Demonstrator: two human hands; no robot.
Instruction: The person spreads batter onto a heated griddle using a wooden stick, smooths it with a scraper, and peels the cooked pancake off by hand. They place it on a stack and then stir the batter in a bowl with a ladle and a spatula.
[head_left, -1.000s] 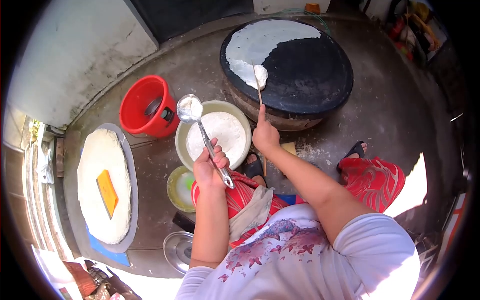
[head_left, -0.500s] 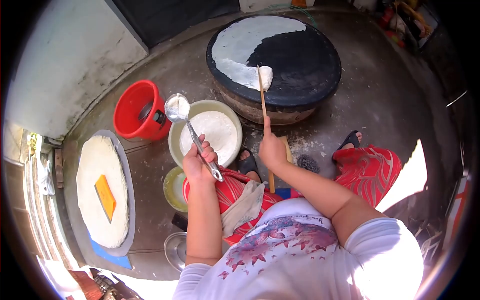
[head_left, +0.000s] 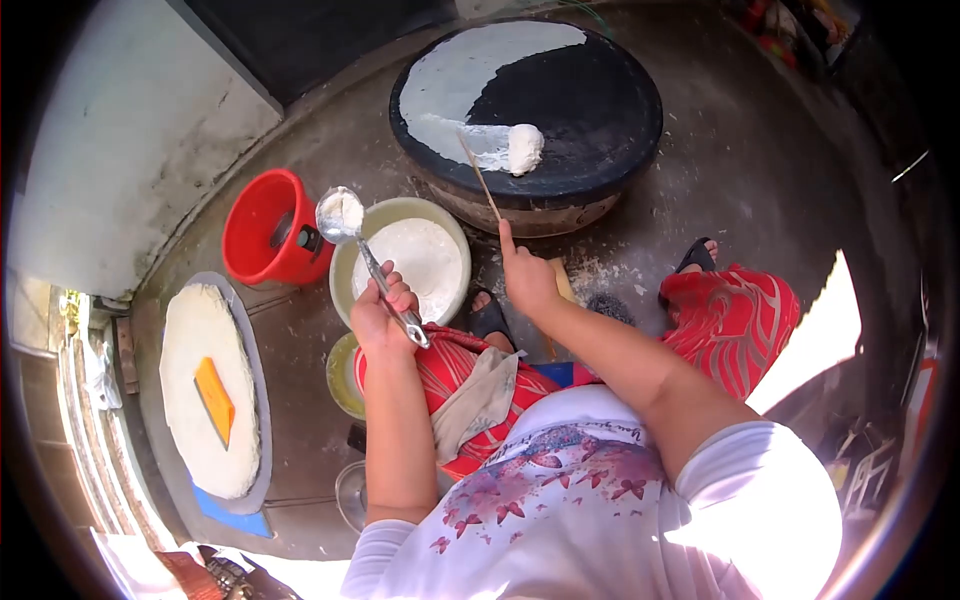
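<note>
My left hand (head_left: 384, 315) is closed around the handle of a metal ladle (head_left: 340, 210), whose bowl holds white batter above a pale basin (head_left: 462, 235). More batter (head_left: 410, 262) fills that basin. In my right hand (head_left: 528, 278) is a thin wooden stick (head_left: 482, 185), index finger stretched along it. Its tip is over the near left part of a big round black griddle (head_left: 580, 100). A thin white layer (head_left: 440, 85) coats the griddle's left and far side. Just right of the stick's tip sits a thick white lump of batter (head_left: 525, 150).
A red bucket (head_left: 262, 225) stands left of the basin, with a smaller greenish bowl (head_left: 343, 375) nearer me. Farther left, a stack of pale round flatbreads (head_left: 205, 330) carries an orange scraper (head_left: 213, 392). My sandalled feet rest on the concrete floor (head_left: 740, 180).
The stick's tip has shifted left, off the batter lump, and now leans left. The lump appears thicker and rounder. My left hand still holds the ladle; the whole view has shifted slightly.
</note>
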